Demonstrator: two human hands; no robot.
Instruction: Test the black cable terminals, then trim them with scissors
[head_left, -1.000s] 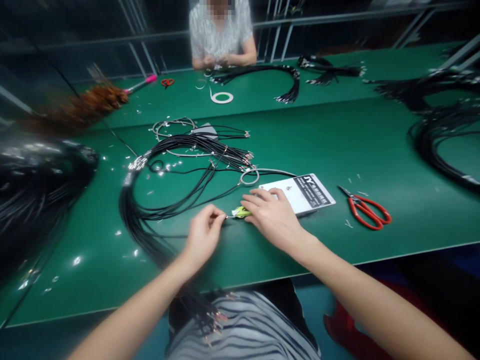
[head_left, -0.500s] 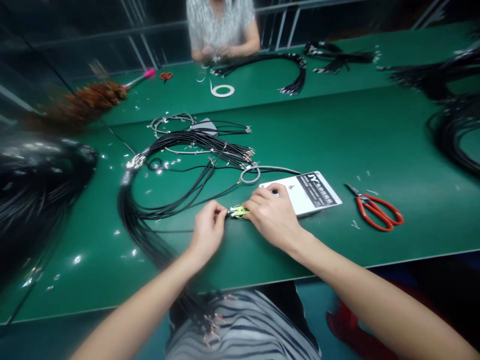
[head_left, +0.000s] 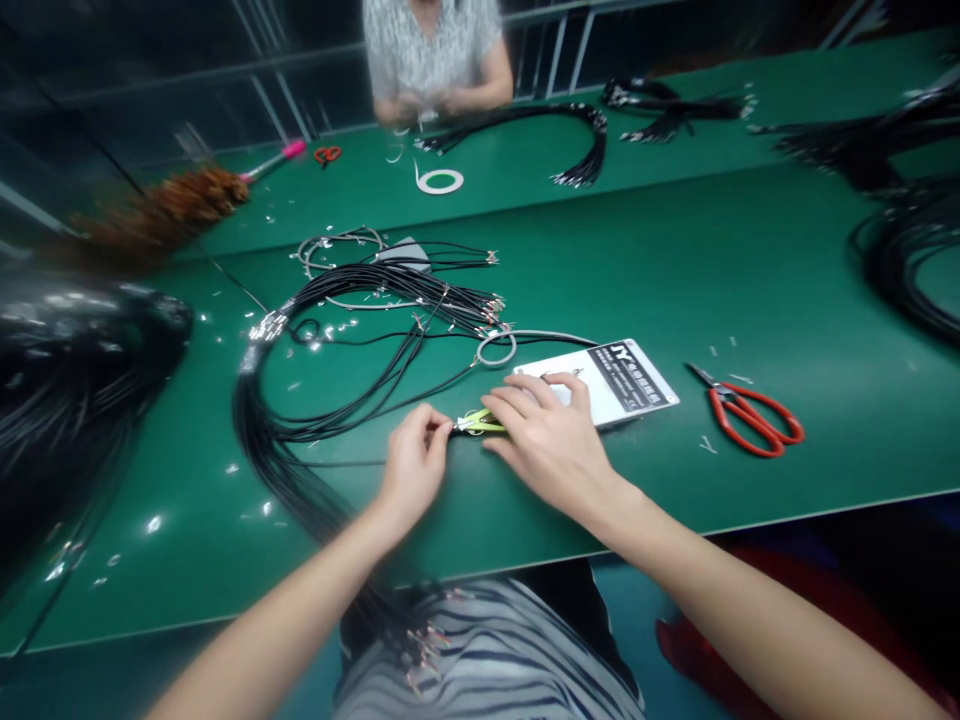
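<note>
My left hand (head_left: 414,458) pinches the end of a thin black cable (head_left: 455,428) between thumb and fingertips. Right at that end sits a lime-green clip (head_left: 478,421), its jaws meeting the cable's tip. My right hand (head_left: 551,430) is over the clip's back end, thumb and fingers spread apart around it. Under that hand lies a flat white box (head_left: 596,393) with a black JY label. A thick bundle of black cables (head_left: 251,400) curves to the left of my hands, with bare copper ends showing.
Red-handled cutters (head_left: 754,415) lie to the right among white scraps. Across the green table (head_left: 720,270) a person (head_left: 442,60) sits behind a roll of white tape (head_left: 440,181) and more cable bundles (head_left: 592,140). A blurred dark heap (head_left: 90,390) stands at the left.
My right hand has loosened from around the lime-green clip and spread its fingers, so more of the clip shows. My left hand keeps its pinch on the cable.
</note>
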